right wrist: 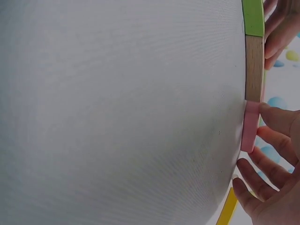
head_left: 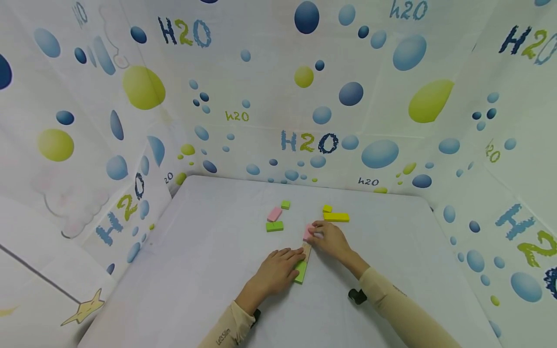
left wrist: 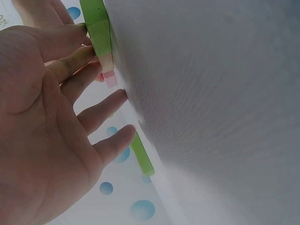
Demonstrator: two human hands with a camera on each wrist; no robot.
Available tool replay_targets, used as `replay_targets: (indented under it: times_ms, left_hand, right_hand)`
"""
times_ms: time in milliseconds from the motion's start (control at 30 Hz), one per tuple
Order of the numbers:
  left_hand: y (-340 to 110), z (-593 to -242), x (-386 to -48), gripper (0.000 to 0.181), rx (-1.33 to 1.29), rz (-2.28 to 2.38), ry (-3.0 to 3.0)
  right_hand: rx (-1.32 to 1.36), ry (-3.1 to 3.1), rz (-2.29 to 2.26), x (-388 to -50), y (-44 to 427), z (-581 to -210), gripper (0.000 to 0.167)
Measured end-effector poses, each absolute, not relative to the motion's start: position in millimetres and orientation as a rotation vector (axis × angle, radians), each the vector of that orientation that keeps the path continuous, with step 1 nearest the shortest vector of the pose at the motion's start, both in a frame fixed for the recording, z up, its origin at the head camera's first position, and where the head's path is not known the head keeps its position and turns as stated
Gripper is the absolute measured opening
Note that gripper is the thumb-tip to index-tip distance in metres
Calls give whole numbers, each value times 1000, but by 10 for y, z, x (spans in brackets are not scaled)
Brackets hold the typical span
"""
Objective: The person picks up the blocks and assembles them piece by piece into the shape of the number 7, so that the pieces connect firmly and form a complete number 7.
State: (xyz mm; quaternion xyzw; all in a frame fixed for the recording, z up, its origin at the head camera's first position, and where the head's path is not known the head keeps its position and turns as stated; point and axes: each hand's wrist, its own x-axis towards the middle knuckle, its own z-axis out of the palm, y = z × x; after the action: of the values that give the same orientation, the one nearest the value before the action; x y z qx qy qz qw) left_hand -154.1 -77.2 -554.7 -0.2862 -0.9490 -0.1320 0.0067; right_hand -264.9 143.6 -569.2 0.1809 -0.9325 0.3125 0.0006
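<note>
A line of blocks lies end to end on the white table [head_left: 370, 270]: a green section [head_left: 301, 272], a bare wood block [head_left: 307, 250] and a pink block [head_left: 306, 233] at the far end. My left hand [head_left: 277, 269] rests along the green and wood part, fingers fairly straight; its thumb touches the green in the left wrist view. With thumb and fingertips, my right hand [head_left: 331, 240] pinches the pink block, which sits against the wood one in the right wrist view.
Left of the line's far end lie a green block [head_left: 274, 226], another pink block [head_left: 274, 214] and a small green block [head_left: 285, 205]. Beyond the right hand are a long yellow block [head_left: 337, 217] and a small yellow block [head_left: 327, 209]. A patterned curtain [head_left: 270, 87] surrounds the table.
</note>
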Motion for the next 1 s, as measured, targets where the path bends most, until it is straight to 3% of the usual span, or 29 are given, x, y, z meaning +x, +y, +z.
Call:
replay_targets:
  times_ms: [1000]
  left_hand:
    - [-771, -5527, -1535, 46, -888, -420, -2972]
  right_hand:
    - [676, -2851, 969, -2569, 1456, -5693, 37]
